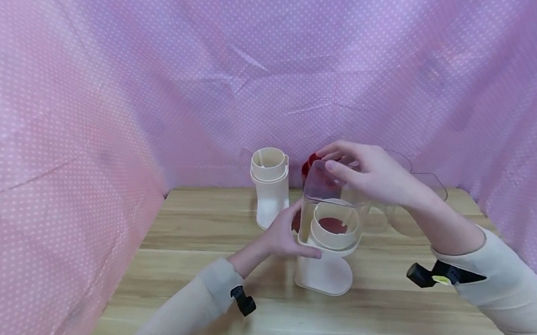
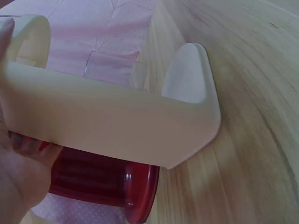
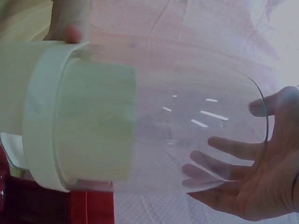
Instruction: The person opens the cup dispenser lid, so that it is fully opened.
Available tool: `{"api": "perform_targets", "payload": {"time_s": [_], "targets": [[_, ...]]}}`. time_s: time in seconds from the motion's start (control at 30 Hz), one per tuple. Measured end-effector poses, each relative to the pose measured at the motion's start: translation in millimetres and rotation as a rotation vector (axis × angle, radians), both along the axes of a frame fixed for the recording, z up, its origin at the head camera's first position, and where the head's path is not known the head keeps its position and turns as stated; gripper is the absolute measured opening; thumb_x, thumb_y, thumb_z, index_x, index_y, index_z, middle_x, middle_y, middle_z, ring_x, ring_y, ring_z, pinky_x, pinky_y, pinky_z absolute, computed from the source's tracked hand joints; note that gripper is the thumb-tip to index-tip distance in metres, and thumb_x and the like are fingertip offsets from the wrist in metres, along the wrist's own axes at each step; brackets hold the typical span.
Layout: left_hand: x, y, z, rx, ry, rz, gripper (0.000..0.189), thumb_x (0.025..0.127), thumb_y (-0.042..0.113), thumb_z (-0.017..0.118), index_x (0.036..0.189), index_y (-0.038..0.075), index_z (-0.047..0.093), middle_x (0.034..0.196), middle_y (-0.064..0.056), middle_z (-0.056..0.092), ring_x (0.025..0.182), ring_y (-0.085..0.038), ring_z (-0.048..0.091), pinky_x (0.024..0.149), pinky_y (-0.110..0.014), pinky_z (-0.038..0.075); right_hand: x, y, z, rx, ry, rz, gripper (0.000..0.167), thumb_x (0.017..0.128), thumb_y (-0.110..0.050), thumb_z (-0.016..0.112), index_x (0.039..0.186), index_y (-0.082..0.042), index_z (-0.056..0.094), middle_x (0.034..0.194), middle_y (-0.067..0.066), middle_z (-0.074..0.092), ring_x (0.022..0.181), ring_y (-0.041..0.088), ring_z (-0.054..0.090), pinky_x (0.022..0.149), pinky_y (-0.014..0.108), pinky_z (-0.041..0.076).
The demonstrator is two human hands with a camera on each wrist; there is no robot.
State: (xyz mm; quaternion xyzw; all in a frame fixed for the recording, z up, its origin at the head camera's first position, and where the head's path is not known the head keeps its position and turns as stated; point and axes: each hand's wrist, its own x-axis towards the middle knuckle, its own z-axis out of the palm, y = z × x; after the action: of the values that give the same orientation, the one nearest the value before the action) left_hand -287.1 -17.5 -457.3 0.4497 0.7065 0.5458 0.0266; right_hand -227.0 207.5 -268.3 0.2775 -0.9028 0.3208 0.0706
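Note:
A cream appliance stand [image 1: 326,279], with a round cup-like ring on top and a flat rounded foot, stands upright on the table. My left hand [image 1: 285,236] grips its upper part from the left. In the left wrist view the smooth column [image 2: 103,112] runs down to the foot. Over the ring sits a clear plastic cover [image 3: 187,116], its lower edge right at the cream collar [image 3: 44,116]. My right hand [image 1: 372,173] holds this cover at its far end, thumb and fingers spread around it.
A similar cream stand [image 1: 271,194] is at the back left. Behind the held stand is a red one [image 2: 93,177], partly hidden. Clear round containers [image 1: 377,219] lie to the right, with a thin cable [image 1: 428,174] behind. Pink dotted cloth [image 1: 261,102] hangs around the wooden table [image 1: 195,213].

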Motion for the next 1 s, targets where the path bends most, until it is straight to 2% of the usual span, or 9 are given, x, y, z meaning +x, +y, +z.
{"api": "perform_targets", "payload": {"time_s": [0.07,0.2,0.37,0.47,0.57,0.67,0.77,0.87,1.0], "targets": [[0.2,1.6,2.2,0.031,0.032,-0.011,0.098,0.065,0.006,0.1,0.148,0.004,0.049,0.13,-0.017,0.069,0.106,-0.009,0.07,0.088,-0.031,0.064,-1.3,-1.8,-4.5,0.022,-0.007,-0.002,0.032,0.108,-0.031,0.061,0.136,-0.018,0.068,0.12,0.005,0.078,0.108,0.023,0.075,0.093,0.046,0.06],[0.2,4.7,5.8,0.058,0.107,-0.012,0.104,0.063,0.008,0.101,0.152,0.005,0.046,0.141,-0.014,0.067,0.123,-0.017,0.068,0.106,-0.034,0.059,-2.9,-3.4,-12.2,0.045,-0.016,0.002,0.031,0.105,-0.027,0.064,0.134,-0.018,0.067,0.114,0.003,0.079,0.101,0.018,0.076,0.089,0.04,0.061],[0.6,6.5,6.7,0.033,0.192,0.016,0.099,0.063,0.015,0.102,0.146,0.006,0.048,0.136,-0.012,0.069,0.12,-0.02,0.07,0.105,-0.031,0.06,0.3,-6.4,-15.5,0.048,-0.001,0.017,0.038,0.101,-0.033,0.073,0.136,-0.019,0.067,0.115,-0.001,0.078,0.1,0.015,0.076,0.089,0.04,0.063],[2.6,4.4,8.4,-0.013,0.262,0.082,0.099,0.063,0.025,0.102,0.145,0.007,0.049,0.132,-0.009,0.071,0.116,-0.015,0.071,0.1,-0.028,0.06,4.1,-9.1,-15.7,0.088,0.045,0.044,0.06,0.09,-0.044,0.084,0.141,-0.021,0.064,0.121,-0.002,0.074,0.099,0.014,0.072,0.088,0.039,0.061],[4.5,2.9,12.2,-0.052,0.31,0.143,0.1,0.062,0.032,0.101,0.144,0.008,0.05,0.129,-0.005,0.071,0.112,-0.011,0.07,0.095,-0.025,0.06,7.3,-11.0,-14.0,0.125,0.103,0.069,0.079,0.077,-0.045,0.094,0.145,-0.024,0.061,0.125,0.0,0.069,0.098,0.016,0.07,0.086,0.039,0.058],[5.2,4.3,15.5,-0.062,0.311,0.156,0.099,0.063,0.032,0.101,0.143,0.007,0.051,0.128,-0.004,0.071,0.11,-0.009,0.07,0.093,-0.024,0.06,8.8,-11.5,-12.5,0.139,0.142,0.064,0.081,0.072,-0.04,0.097,0.143,-0.024,0.063,0.126,0.002,0.068,0.099,0.018,0.068,0.087,0.04,0.056],[5.4,6.1,16.5,-0.064,0.307,0.15,0.094,0.062,0.031,0.102,0.139,0.005,0.053,0.123,-0.003,0.073,0.104,-0.007,0.071,0.088,-0.021,0.061,10.1,-12.5,-10.1,0.162,0.161,0.052,0.074,0.072,-0.038,0.096,0.139,-0.024,0.067,0.124,0.003,0.069,0.102,0.018,0.065,0.087,0.039,0.054],[6.0,7.1,15.1,-0.069,0.289,0.149,0.092,0.062,0.03,0.102,0.137,0.006,0.054,0.118,-0.002,0.074,0.099,-0.005,0.071,0.084,-0.02,0.061,11.6,-12.8,-6.4,0.206,0.158,0.049,0.075,0.073,-0.04,0.095,0.14,-0.024,0.065,0.118,0.002,0.067,0.099,0.018,0.061,0.083,0.036,0.052],[6.2,7.3,13.1,-0.081,0.232,0.166,0.098,0.06,0.029,0.104,0.141,0.007,0.054,0.121,-0.001,0.073,0.104,-0.007,0.07,0.09,-0.022,0.061,14.6,-11.9,-0.3,0.278,0.14,0.051,0.079,0.075,-0.042,0.093,0.146,-0.025,0.061,0.122,0.002,0.066,0.105,0.02,0.061,0.087,0.04,0.054]]}}
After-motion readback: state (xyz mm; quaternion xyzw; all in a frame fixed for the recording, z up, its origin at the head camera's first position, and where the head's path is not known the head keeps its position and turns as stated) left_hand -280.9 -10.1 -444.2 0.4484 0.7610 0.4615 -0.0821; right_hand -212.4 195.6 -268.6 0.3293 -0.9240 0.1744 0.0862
